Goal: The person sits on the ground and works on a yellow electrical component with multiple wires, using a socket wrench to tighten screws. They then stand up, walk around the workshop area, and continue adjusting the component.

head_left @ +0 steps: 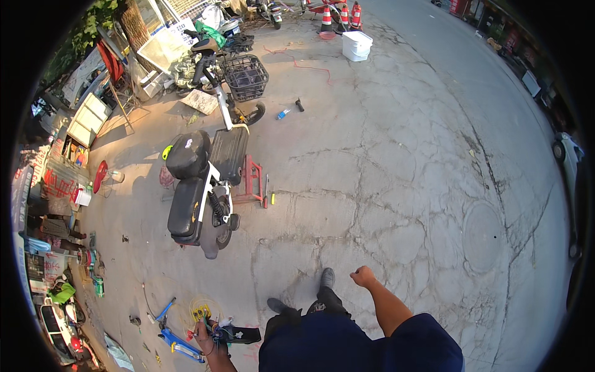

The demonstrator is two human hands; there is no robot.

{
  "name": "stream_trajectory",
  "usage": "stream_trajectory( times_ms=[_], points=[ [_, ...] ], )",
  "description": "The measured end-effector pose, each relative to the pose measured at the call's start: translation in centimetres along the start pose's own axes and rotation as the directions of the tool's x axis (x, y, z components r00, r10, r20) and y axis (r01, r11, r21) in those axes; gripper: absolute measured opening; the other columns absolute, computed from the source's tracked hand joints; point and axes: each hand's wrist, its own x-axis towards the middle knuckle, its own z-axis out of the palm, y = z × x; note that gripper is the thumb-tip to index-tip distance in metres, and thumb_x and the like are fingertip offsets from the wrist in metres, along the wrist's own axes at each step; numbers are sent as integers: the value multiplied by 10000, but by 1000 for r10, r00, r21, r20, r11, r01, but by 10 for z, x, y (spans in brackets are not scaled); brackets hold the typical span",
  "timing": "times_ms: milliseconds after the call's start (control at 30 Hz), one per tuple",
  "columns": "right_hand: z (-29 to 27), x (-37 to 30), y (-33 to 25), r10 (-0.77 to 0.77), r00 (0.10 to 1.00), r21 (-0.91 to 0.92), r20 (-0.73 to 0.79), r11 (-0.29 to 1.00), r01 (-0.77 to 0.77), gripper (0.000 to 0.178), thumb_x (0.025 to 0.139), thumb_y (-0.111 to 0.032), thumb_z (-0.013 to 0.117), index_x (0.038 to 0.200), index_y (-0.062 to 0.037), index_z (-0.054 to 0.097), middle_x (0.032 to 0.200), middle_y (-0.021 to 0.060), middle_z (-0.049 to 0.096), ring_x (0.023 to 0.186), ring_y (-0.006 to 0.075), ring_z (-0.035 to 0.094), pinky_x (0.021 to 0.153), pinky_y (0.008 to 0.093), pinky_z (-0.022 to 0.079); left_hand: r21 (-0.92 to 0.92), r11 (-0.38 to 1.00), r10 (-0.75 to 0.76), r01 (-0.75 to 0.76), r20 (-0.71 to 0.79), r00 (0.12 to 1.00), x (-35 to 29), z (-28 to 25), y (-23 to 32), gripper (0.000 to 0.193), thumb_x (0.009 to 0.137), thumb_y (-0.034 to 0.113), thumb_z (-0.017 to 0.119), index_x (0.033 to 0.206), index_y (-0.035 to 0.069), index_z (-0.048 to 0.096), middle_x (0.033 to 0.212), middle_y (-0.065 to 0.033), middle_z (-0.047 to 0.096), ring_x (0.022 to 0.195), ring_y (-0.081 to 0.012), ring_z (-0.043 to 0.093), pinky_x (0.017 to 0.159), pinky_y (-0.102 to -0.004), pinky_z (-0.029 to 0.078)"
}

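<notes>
My left hand (204, 335) is low in the view, its fingers closed round a bundle of coloured wires that joins a black box (243, 335). Just beyond that hand a yellow coil of cable (202, 309) shows, partly hidden behind it. A blue metal tool or stand (176, 342) lies on the ground beside the same hand. My right hand (362, 276) hangs out in front of me to the right, curled into a loose fist; nothing shows in it.
An electric scooter (201, 186) with a black front basket (246, 77) stands by a red metal stand (252, 180). Screwdrivers (266, 192) and a blue-labelled bottle (283, 114) lie on the cracked concrete. Farther off are a white bucket (357, 46) and traffic cones (326, 20).
</notes>
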Motion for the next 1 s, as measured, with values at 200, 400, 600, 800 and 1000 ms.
stream_trajectory(
  times_ms=[200, 400, 600, 800, 1000],
  points=[
    [18, -10, -47, -79, 992, -33, -99, 997, 76, 471, 801, -441, 632, 883, 4, 761, 954, 263, 710, 940, 414, 683, 861, 476, 543, -97, 995, -6, 4, -13, 1000, 33, -48, 12, 198, 951, 255, 629, 932, 58, 620, 747, -55, 624, 650, -133, 583, 611, -270, 471],
    [77, -46, -146, -217, 970, -22, -113, 976, 216, 482, 797, -466, 673, 840, 8, 750, 903, 271, 699, 909, 421, 681, 822, 463, 542, -297, 955, -9, 16, 23, 1000, 78, -151, 33, 218, 950, 246, 601, 1007, 40, 643, 730, -60, 637, 635, -141, 594, 611, -291, 487],
    [147, -97, -281, -301, 954, -3, 18, 954, 301, 496, 809, -449, 713, 820, 47, 724, 788, 235, 710, 800, 334, 716, 735, 423, 545, -317, 944, 40, -92, -167, 985, 104, -256, 63, 210, 947, 222, 593, 980, 16, 622, 723, -84, 631, 616, -163, 583, 597, -290, 462],
    [196, -132, -406, -458, 872, -118, 173, 869, 480, 511, 833, -461, 710, 881, 47, 726, 842, 240, 715, 829, 335, 710, 753, 410, 539, -260, 945, 106, -199, -330, 938, 118, -322, 94, 186, 949, 196, 651, 958, 12, 620, 730, -90, 641, 619, -168, 613, 601, -295, 503],
    [233, -142, -521, -593, 733, -114, 334, 746, 656, 443, 855, -399, 706, 873, 43, 724, 802, 203, 711, 749, 286, 694, 712, 385, 535, -285, 933, 56, -218, -486, 872, 142, -358, 92, 175, 950, 186, 679, 937, 18, 629, 762, -80, 653, 657, -159, 617, 623, -295, 512]
  ],
)
